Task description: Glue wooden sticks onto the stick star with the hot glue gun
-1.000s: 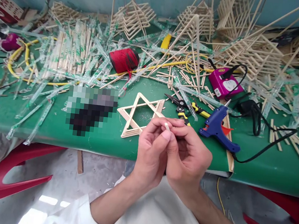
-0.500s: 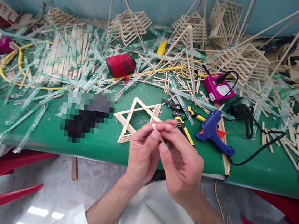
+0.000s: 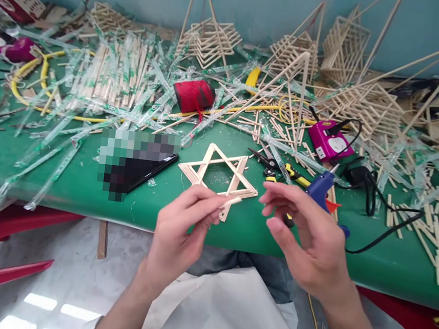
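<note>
Between the thumb and fingers of my left hand point(image 3: 183, 226) is a short pale wooden stick point(image 3: 235, 200), its free end pointing right. My right hand point(image 3: 309, 241) is off to the right with its fingers curved and apart, holding nothing. Just beyond the left fingertips, a six-pointed star point(image 3: 204, 169) built of layered wooden sticks lies flat on the green table. Behind my right hand are yellow-and-black handled cutters point(image 3: 269, 165) and a blue glue gun point(image 3: 320, 188); the hand partly hides both.
A black phone point(image 3: 149, 175), partly pixelated, lies left of the star. Farther back are a red thread spool point(image 3: 193, 96), wrapped sticks point(image 3: 114, 76), a magenta power socket point(image 3: 329, 140) and stacked stick frames point(image 3: 209, 42). Loose sticks point(image 3: 435, 221) lie at right; red chairs point(image 3: 4, 277) stand below.
My hands, together around the stick before, are now apart. The right one has let go and moved right, while the left keeps the stick and has moved left. The view has shifted slightly.
</note>
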`<state>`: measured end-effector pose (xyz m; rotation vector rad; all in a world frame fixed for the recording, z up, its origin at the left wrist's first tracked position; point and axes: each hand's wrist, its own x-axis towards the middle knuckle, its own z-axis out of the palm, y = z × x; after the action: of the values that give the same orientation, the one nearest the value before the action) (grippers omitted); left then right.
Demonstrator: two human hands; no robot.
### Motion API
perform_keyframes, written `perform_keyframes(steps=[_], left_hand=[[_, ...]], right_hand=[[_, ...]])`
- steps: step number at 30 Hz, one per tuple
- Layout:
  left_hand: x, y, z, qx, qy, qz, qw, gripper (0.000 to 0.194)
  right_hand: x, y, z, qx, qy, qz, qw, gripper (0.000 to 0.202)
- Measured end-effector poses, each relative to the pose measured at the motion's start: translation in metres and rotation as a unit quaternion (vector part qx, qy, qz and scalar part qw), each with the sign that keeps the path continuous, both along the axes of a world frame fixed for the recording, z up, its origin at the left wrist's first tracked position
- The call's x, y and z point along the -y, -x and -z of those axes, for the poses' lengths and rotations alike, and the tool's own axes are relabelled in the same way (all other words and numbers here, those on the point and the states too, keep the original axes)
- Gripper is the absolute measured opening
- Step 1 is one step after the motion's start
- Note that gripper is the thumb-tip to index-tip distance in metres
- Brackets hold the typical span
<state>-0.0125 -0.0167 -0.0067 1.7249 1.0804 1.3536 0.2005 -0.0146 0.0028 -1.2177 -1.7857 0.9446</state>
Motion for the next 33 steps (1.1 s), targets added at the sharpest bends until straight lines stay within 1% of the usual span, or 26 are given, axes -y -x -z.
perform_keyframes(steps=[1, 2, 3, 4, 6, 8, 11, 13, 15, 17, 18, 20, 22, 25, 26, 28, 30, 31, 33], left_hand=[[0.002, 0.001, 0.0, 0.006, 0.008, 0.008, 1.0, 0.031], [0.004, 0.001, 0.0, 0.041, 0.025, 0.007, 0.999, 0.027], [0.006, 0.0, 0.0, 0.094, 0.043, 0.0, 0.995, 0.022], [0.007, -0.001, 0.0, 0.15, 0.06, -0.009, 0.987, 0.018], [0.008, -0.004, 0.002, 0.233, 0.081, -0.025, 0.969, 0.012], [0.008, -0.005, 0.006, 0.253, 0.081, -0.029, 0.964, 0.011], [0.007, -0.003, 0.012, 0.215, 0.062, -0.035, 0.974, 0.013], [0.006, 0.0, 0.017, 0.173, 0.038, -0.033, 0.984, 0.015], [0.006, 0.006, 0.022, 0.135, 0.008, -0.053, 0.989, 0.023], [0.006, 0.014, 0.027, 0.084, -0.02, -0.084, 0.993, 0.037], [0.006, 0.018, 0.03, 0.049, -0.031, -0.087, 0.994, 0.039], [0.006, 0.026, 0.033, -0.024, -0.051, -0.065, 0.996, 0.029], [0.006, 0.032, 0.035, -0.066, -0.067, -0.043, 0.995, 0.02], [0.004, 0.036, 0.035, -0.068, -0.081, -0.051, 0.993, 0.021], [0.003, 0.037, 0.035, -0.066, -0.081, -0.059, 0.993, 0.023], [0.001, 0.039, 0.035, -0.07, -0.081, -0.078, 0.991, 0.024], [0.0, 0.041, 0.035, -0.078, -0.088, -0.088, 0.989, 0.024], [0.0, 0.04, 0.035, -0.08, -0.091, -0.085, 0.989, 0.024], [0.001, 0.039, 0.035, -0.084, -0.094, -0.069, 0.99, 0.025]], right_hand=[[0.003, 0.009, 0.0, -0.027, 0.017, -0.016, 0.999, 0.04], [0.006, 0.018, 0.002, -0.04, 0.028, -0.034, 0.998, 0.042], [0.008, 0.027, 0.005, -0.048, 0.03, -0.052, 0.997, 0.04], [0.009, 0.035, 0.009, -0.061, 0.025, -0.066, 0.996, 0.034], [0.01, 0.047, 0.015, -0.085, -0.006, -0.066, 0.994, 0.017], [0.009, 0.054, 0.018, -0.077, -0.036, -0.043, 0.995, 0.014], [0.007, 0.059, 0.015, -0.033, -0.05, -0.034, 0.998, 0.013], [0.007, 0.061, 0.013, -0.036, -0.055, -0.044, 0.997, 0.015], [0.007, 0.062, 0.013, -0.069, -0.038, -0.04, 0.996, 0.016], [0.006, 0.061, 0.017, -0.123, 0.012, -0.023, 0.992, 0.018], [0.005, 0.06, 0.019, -0.152, 0.037, -0.015, 0.988, 0.019], [0.001, 0.057, 0.025, -0.194, 0.068, -0.017, 0.979, 0.022], [-0.004, 0.054, 0.03, -0.211, 0.076, -0.038, 0.974, 0.021], [-0.009, 0.05, 0.032, -0.202, 0.093, -0.065, 0.973, 0.022], [-0.01, 0.049, 0.032, -0.2, 0.102, -0.058, 0.973, 0.022], [-0.011, 0.046, 0.03, -0.204, 0.107, -0.018, 0.973, 0.02], [-0.011, 0.045, 0.028, -0.213, 0.087, 0.022, 0.973, 0.018], [-0.011, 0.044, 0.027, -0.218, 0.071, 0.027, 0.973, 0.019], [-0.011, 0.044, 0.026, -0.23, 0.047, 0.013, 0.972, 0.024]])
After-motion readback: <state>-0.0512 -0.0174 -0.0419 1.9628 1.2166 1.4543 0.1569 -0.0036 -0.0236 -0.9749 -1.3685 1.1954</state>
